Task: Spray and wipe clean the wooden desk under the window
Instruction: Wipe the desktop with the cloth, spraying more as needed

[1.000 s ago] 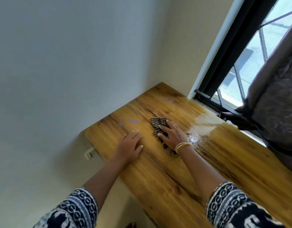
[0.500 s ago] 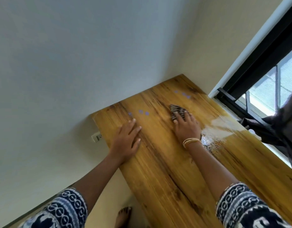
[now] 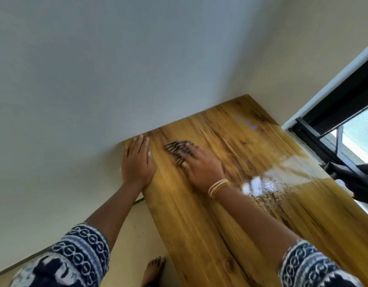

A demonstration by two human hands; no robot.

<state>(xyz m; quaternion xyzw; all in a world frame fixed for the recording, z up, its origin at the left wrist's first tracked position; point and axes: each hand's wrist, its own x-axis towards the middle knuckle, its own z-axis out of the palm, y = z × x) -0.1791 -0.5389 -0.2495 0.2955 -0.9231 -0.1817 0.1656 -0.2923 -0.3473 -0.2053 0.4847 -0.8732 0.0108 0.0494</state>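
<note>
The striped cloth (image 3: pixel 176 149) lies on the tabletop (image 3: pixel 210 224), mostly hidden under the blurred right hand (image 3: pixel 201 166), whose spread fingers press it flat. Beside it, the left hand (image 3: pixel 136 162) rests flat, fingers straight, at the tabletop's edge. Wet spray (image 3: pixel 259 186) glistens just right of the right wrist.

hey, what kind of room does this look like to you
Probably a room in a home, perhaps a bedroom or study corner. A wooden desk fits against plain painted walls beside a black-framed window, and the person wiping it with a cloth is barefoot.
</note>
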